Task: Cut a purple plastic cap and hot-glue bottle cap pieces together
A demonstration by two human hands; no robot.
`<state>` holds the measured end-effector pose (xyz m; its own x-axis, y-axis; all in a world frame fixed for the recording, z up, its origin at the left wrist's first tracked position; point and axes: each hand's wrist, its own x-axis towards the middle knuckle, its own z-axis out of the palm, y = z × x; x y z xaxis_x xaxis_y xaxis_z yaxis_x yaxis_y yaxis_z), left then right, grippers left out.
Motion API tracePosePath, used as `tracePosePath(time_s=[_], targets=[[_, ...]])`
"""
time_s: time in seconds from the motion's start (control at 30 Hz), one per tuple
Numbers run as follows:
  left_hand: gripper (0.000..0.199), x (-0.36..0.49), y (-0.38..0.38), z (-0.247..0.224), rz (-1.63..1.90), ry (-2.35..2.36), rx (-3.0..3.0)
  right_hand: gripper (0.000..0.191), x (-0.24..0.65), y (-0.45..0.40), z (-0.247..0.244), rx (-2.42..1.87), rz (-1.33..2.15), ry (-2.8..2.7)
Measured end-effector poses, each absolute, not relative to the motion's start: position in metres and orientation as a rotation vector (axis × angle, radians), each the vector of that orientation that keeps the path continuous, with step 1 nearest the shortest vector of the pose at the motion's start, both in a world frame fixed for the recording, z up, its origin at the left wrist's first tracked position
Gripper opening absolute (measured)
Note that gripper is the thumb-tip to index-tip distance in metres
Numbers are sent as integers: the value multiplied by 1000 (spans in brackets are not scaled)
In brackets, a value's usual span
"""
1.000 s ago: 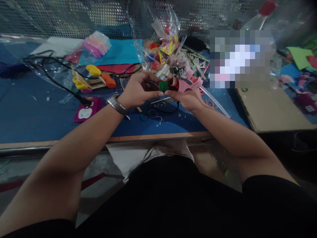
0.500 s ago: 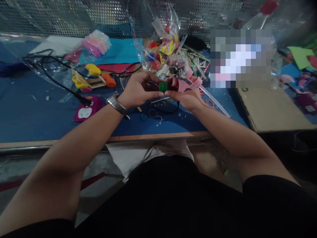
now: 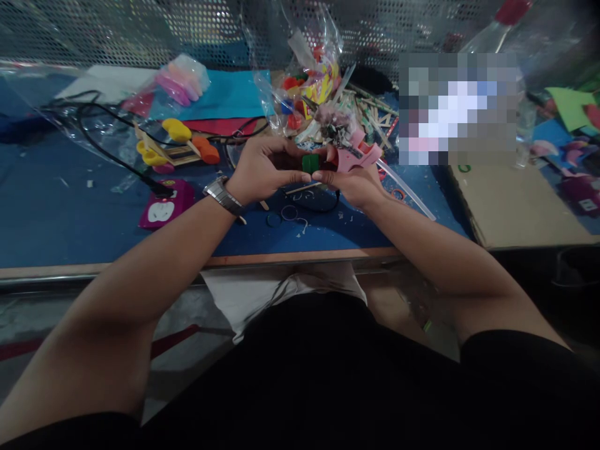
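Between the fingertips of both hands is a green bottle cap point(image 3: 310, 164), held up over the near part of the table. My left hand point(image 3: 267, 167), with a metal watch point(image 3: 224, 195) on its wrist, pinches the cap from the left with thumb and fingers. From the other side my right hand point(image 3: 352, 182) grips it, its thumb almost meeting the left thumb under the cap. A pink tape dispenser or similar pink tool point(image 3: 359, 155) shows just behind the right hand; whether it touches that hand I cannot tell.
A purple box with a cable point(image 3: 167, 205) and a stick-and-cap toy car point(image 3: 175, 150) lie to the left. Craft sticks point(image 3: 372, 115), a plastic bag of caps point(image 3: 304, 94) and a clear stick point(image 3: 407, 190) lie behind and right. Cardboard point(image 3: 520, 209) stands at right.
The green cap has turned slightly between the fingers. Both hands stay in almost the same place.
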<state>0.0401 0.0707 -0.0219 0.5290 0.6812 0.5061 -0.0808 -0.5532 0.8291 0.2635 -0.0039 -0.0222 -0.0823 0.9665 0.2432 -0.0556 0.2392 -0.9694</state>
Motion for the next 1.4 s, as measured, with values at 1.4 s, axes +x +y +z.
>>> tracePosePath(time_s=[1.4], targets=[[53,38,83,-27,1042,202,1836,64,261,-5,-16,-951,977,-1389]])
